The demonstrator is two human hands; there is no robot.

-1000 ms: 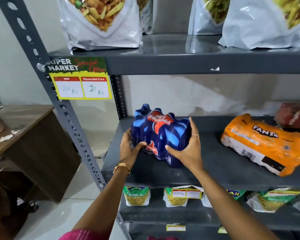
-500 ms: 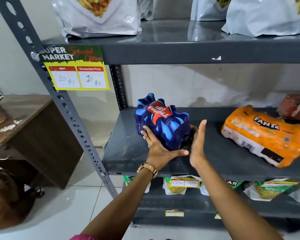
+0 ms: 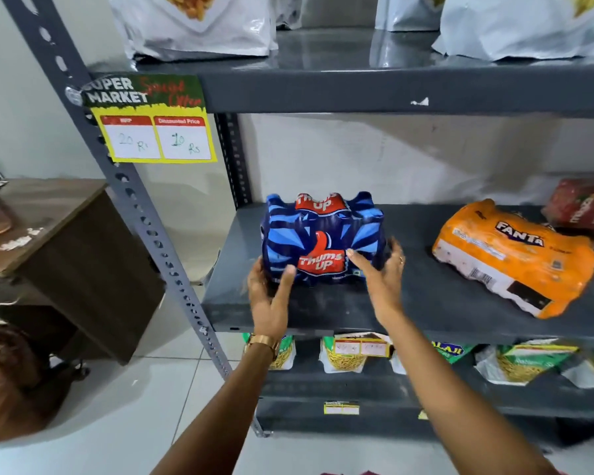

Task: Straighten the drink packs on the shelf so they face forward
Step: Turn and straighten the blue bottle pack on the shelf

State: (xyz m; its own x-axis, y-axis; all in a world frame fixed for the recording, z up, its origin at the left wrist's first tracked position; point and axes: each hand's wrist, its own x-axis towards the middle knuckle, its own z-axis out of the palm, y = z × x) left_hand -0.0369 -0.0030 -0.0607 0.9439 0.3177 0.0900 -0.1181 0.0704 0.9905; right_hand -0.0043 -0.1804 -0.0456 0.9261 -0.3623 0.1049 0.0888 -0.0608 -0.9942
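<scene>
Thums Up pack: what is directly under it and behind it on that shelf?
The Thums Up pack stands on the bare grey middle shelf, with a pale wall behind. The shelf directly behind the pack is hidden. The left hand and right hand flank it.

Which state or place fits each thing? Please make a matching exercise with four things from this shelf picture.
Things:
1. Thums Up pack
2. Fanta pack
3. price tag
4. wooden table

States or places:
A. lying askew, right on the middle shelf
B. left of the rack
C. upright, logo forward, between both hands
D. on the upper shelf's front edge

Pairs: 1-C, 2-A, 3-D, 4-B
</scene>
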